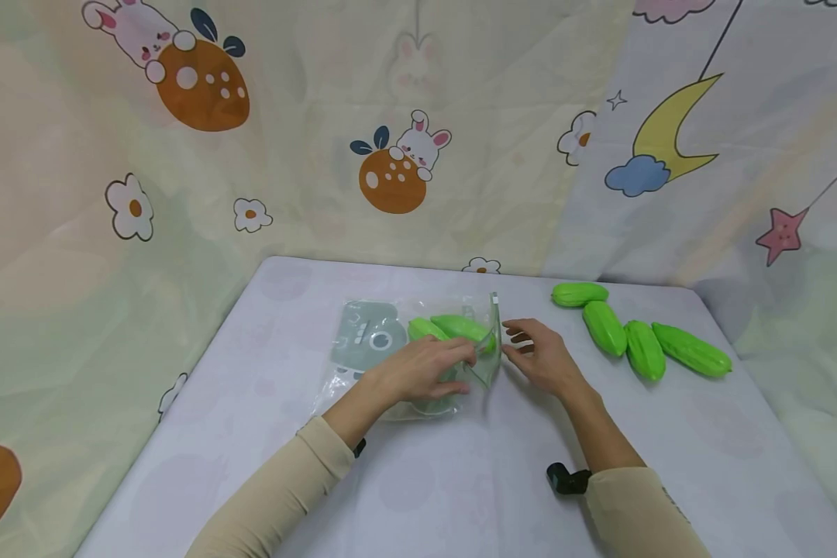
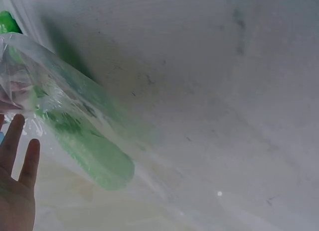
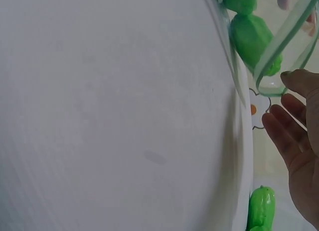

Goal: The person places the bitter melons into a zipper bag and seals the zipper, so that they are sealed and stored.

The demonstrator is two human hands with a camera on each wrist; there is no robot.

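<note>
A clear zip bag (image 1: 370, 337) with a grey-green camera print lies on the table, its mouth raised toward the right. Inside are green, ridged, cucumber-like vegetables (image 1: 463, 327), also visible through the plastic in the left wrist view. My left hand (image 1: 421, 370) reaches over the bag and holds the film by its mouth; the exact pinch is partly hidden. Just right of the mouth is my right hand (image 1: 540, 356), thumb and fingers apart and nothing held between them. In the right wrist view, its thumb (image 3: 301, 81) comes close to or touches the bag's rim (image 3: 271, 91).
To the right, several loose green vegetables (image 1: 645, 350) lie in a cluster near the table's back edge. A white cloth covers the table (image 1: 418, 496). Patterned fabric (image 1: 307, 163) hangs behind and at both sides.
</note>
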